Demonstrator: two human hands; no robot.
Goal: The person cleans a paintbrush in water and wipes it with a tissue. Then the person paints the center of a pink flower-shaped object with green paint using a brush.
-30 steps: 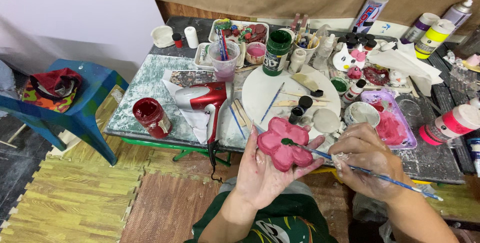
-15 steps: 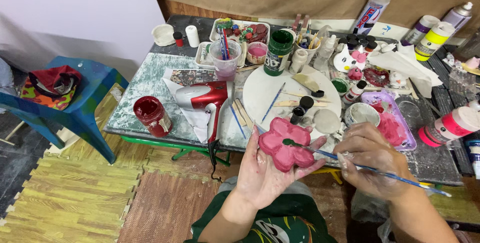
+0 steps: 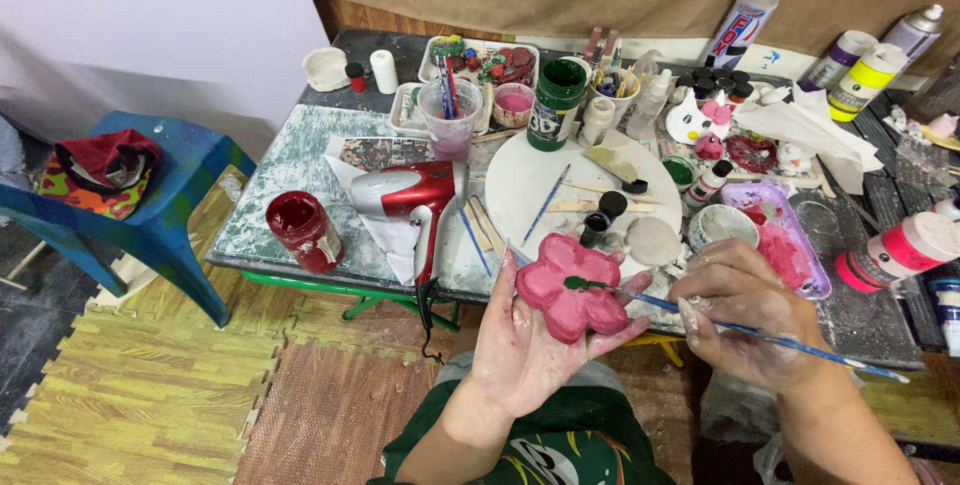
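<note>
- The left hand (image 3: 520, 345) lies palm up just in front of the body, its grip half curled under a pink flower-shaped piece (image 3: 568, 285), which rests on the fingers above the near edge of the surface (image 3: 300, 175).
- The right hand (image 3: 745, 310) has its grip pinched shut on a thin blue paintbrush (image 3: 760, 333); the brush tip, dark with green paint, touches the middle of the flower.
- Just beyond the hands sits a round white board (image 3: 560, 170) with a small brush and black caps on it.
- Left of the board lie a red hair dryer (image 3: 405, 195) and a red paint jar (image 3: 303, 230).
- Farther back stand a green paint bottle (image 3: 555, 105) and a clear cup of brushes (image 3: 450, 115).
- A blue stool (image 3: 150, 215) stands on the floor at far left.
</note>
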